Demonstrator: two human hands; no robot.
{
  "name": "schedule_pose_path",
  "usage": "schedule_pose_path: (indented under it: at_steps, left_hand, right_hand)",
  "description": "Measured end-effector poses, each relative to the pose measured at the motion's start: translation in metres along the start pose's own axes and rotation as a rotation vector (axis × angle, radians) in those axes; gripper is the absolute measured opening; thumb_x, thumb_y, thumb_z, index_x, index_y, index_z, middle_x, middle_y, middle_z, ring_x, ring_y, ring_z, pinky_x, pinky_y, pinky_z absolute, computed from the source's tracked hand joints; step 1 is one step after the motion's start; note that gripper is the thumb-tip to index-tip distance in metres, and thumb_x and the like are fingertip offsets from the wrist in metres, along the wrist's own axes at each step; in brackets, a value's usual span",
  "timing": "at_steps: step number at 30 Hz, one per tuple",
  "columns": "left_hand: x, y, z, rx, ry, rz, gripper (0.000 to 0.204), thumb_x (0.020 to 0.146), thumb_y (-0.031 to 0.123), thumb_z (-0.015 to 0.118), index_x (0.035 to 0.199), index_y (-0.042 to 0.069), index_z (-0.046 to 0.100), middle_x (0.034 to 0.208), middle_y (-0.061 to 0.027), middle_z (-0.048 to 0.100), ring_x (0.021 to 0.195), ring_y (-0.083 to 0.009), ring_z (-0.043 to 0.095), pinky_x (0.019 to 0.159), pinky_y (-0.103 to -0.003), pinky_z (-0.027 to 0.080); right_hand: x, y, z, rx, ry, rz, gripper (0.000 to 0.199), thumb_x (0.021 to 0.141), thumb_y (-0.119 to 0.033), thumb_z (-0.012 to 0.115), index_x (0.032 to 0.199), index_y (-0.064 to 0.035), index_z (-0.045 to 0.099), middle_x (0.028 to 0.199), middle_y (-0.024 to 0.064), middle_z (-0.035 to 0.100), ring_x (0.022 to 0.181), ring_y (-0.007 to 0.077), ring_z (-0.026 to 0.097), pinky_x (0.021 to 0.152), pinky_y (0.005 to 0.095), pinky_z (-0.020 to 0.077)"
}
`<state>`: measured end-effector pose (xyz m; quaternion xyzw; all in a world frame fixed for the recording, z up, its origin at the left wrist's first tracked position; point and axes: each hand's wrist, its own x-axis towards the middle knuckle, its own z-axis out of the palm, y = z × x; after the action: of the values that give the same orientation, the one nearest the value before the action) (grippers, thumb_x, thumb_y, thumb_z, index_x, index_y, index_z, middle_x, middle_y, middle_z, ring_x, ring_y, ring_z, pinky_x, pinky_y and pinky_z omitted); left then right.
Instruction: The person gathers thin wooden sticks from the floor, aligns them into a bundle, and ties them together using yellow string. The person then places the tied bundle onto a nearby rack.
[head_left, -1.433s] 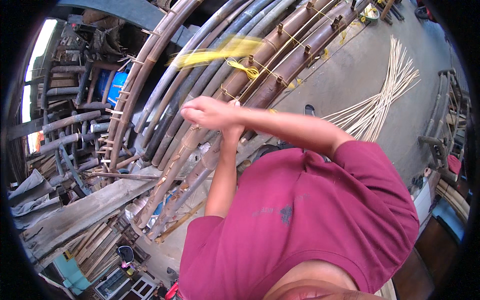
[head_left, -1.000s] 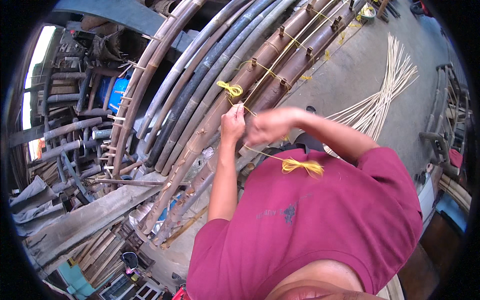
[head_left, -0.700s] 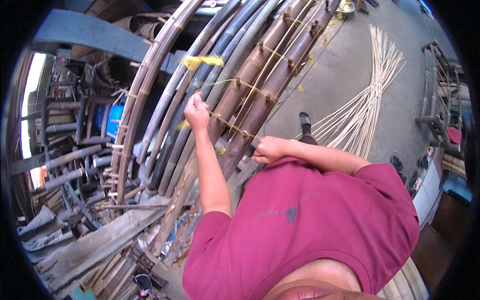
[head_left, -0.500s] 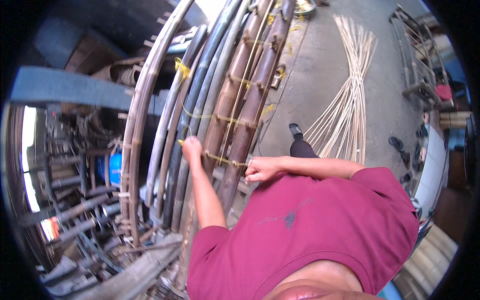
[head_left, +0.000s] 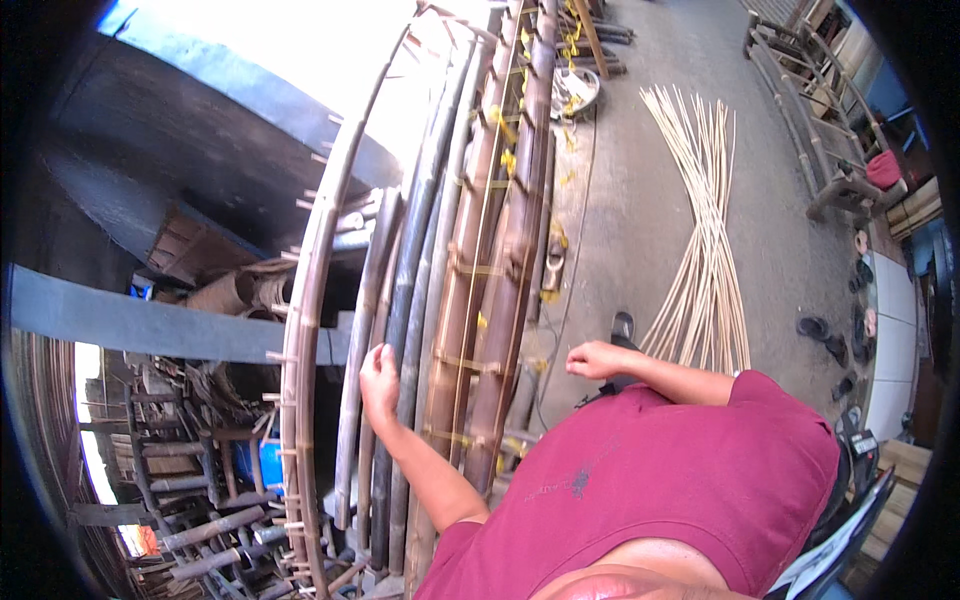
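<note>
My left hand [head_left: 380, 388] is raised over the long dark bamboo poles [head_left: 405, 325], its fingers bent together; I cannot make out anything in them. To the right, my right hand [head_left: 596, 360] is curled closed above the floor, close to my foot in a dark sandal [head_left: 623, 326]. Whatever it may hold is hidden. Between the hands lie two thick brown bamboo poles [head_left: 512, 285] with short pegs, bound side by side by several yellowish ties [head_left: 470, 365]. Neither hand touches these poles visibly.
Crossed pale thin sticks [head_left: 705, 230] lie on the grey floor. A peg-studded curved pole [head_left: 312, 290] stands left, beside a blue beam [head_left: 180, 320] and stacked poles [head_left: 200, 530]. A bowl [head_left: 575, 92] sits far ahead; a bamboo frame [head_left: 815, 130] and sandals [head_left: 815, 328] are at right.
My right hand has come off the brown poles and moved right. My left hand stays over the dark poles; the yellow strand near it no longer shows. The view has tilted to show more ahead.
</note>
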<state>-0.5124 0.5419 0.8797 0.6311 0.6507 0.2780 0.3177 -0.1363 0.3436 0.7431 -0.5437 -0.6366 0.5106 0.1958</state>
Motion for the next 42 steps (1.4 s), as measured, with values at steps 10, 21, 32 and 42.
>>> schedule_pose_path:
  at_steps: [10, 21, 32, 42]
  left_hand:
    - [0.269, 0.194, 0.23, -0.218, -0.378, -0.111, 0.084, 0.088, 0.042, 0.066, 0.151, 0.005, 0.023, 0.145, -0.0132, 0.044, 0.126, -0.0234, 0.046, 0.098, -0.038, 0.039]
    - [0.409, 0.289, 0.227, -1.123, -0.426, -0.017, 0.026, 0.101, 0.024, 0.048, 0.114, 0.005, 0.061, 0.074, -0.0029, 0.061, 0.067, -0.0158, 0.059, 0.077, -0.032, 0.05]
    - [0.389, 0.446, 0.404, 0.797, 0.335, 0.747, 0.051, 0.096, 0.03, 0.051, 0.133, -0.004, 0.048, 0.131, -0.0342, 0.047, 0.121, -0.0463, 0.046, 0.108, -0.048, 0.034]
    - [0.199, 0.374, 0.774, 0.737, -1.432, 0.698, 0.043, 0.094, 0.023, 0.059, 0.13, 0.0, 0.053, 0.128, -0.03, 0.052, 0.12, -0.0443, 0.05, 0.097, -0.046, 0.045]
  right_hand:
    - [-0.005, 0.049, -0.198, 0.055, 0.289, 0.105, 0.031, 0.092, -0.031, 0.054, 0.106, -0.0054, 0.065, 0.098, 0.017, 0.069, 0.094, 0.0341, 0.066, 0.081, 0.0431, 0.0509]
    - [-0.065, 0.171, -0.255, 0.308, 0.699, 0.438, 0.024, 0.091, -0.027, 0.058, 0.098, -0.0053, 0.067, 0.082, 0.011, 0.069, 0.076, 0.0219, 0.065, 0.071, 0.0345, 0.0506]
    - [-0.022, 0.302, -0.351, 0.402, 0.998, 0.675, 0.026, 0.084, -0.031, 0.06, 0.091, -0.0074, 0.07, 0.09, 0.0174, 0.069, 0.088, 0.0357, 0.066, 0.077, 0.0448, 0.0506]
    - [-0.024, 0.69, -0.36, 0.677, 0.999, 1.311, 0.025, 0.085, -0.03, 0.057, 0.084, -0.0098, 0.071, 0.089, 0.0164, 0.069, 0.088, 0.0348, 0.066, 0.076, 0.0438, 0.0516]
